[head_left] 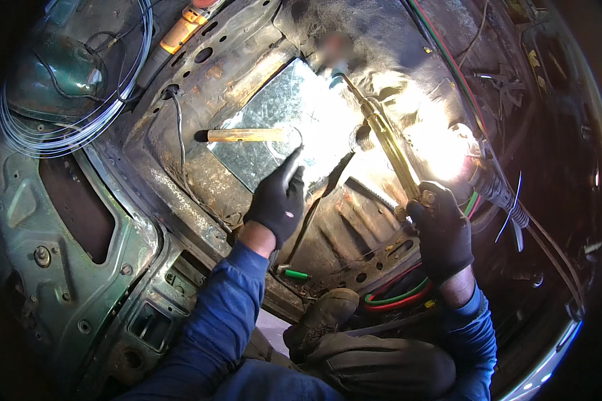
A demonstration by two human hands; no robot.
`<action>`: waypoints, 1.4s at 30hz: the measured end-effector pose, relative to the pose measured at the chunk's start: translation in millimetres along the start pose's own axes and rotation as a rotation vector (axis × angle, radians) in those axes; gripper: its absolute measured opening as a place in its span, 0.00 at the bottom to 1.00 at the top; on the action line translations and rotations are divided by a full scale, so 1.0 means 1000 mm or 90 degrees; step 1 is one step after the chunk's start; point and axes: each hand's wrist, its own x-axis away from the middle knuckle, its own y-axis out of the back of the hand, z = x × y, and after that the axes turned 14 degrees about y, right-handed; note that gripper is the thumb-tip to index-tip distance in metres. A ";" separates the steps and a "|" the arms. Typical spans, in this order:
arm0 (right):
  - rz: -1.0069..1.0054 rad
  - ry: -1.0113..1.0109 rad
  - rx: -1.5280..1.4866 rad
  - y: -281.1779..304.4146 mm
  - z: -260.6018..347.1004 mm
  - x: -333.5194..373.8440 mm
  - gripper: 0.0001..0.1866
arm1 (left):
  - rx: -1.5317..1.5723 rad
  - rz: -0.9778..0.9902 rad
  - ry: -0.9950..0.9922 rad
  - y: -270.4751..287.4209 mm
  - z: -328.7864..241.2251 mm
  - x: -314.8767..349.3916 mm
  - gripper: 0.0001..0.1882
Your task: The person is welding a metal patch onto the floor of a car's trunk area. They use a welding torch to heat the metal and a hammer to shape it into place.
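Observation:
My gloved right hand (441, 230) is wrapped around the lower end of a brass gas torch (389, 140), which slants up and left to a bent tip. Against a galvanized metal sheet (244, 164), my gloved left hand (277, 200) stretches its index finger toward the end of a wooden handle (244, 135). That finger is at or just above the sheet; contact cannot be made out. The handle lies across the sheet, which rests on the rusty car floor (361, 220). Glare washes out the sheet's right side and whatever is at the handle's right end.
A bright work lamp (463, 144) shines at the right, near locking pliers (505, 87). Coiled wire (30, 137) hangs at the left above a green door panel (23, 227). An orange-bodied tool (180, 32) lies at the top. Red and green hoses (398, 299) run beside my knee.

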 end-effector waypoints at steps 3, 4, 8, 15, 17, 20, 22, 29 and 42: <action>0.002 0.055 0.074 0.004 -0.004 -0.003 0.20 | -0.091 0.018 0.018 -0.015 0.008 0.011 0.25; 0.001 0.085 0.109 0.004 -0.008 -0.004 0.20 | -0.136 0.044 0.044 -0.019 0.006 0.013 0.27; 0.038 0.040 0.124 0.005 0.006 -0.010 0.20 | -0.175 0.015 0.019 -0.029 0.008 0.014 0.35; 0.090 0.197 0.262 0.005 -0.003 -0.018 0.21 | -0.202 0.023 0.081 -0.029 0.001 0.005 0.30; 0.077 0.160 0.241 0.001 0.003 -0.022 0.21 | -0.211 0.015 0.079 -0.030 0.007 0.001 0.30; 0.032 0.103 0.170 -0.005 0.008 -0.025 0.21 | -0.220 0.013 0.086 -0.029 0.006 -0.003 0.30; 0.030 0.114 0.178 -0.004 0.005 -0.025 0.21 | -0.222 0.013 0.091 -0.029 0.006 -0.003 0.29; 0.121 0.214 0.312 0.003 -0.002 -0.026 0.21 | -0.227 -0.007 0.047 -0.034 0.022 -0.008 0.33; 0.090 0.180 0.263 0.001 -0.009 -0.026 0.22 | -0.236 -0.014 0.039 -0.039 0.029 -0.011 0.34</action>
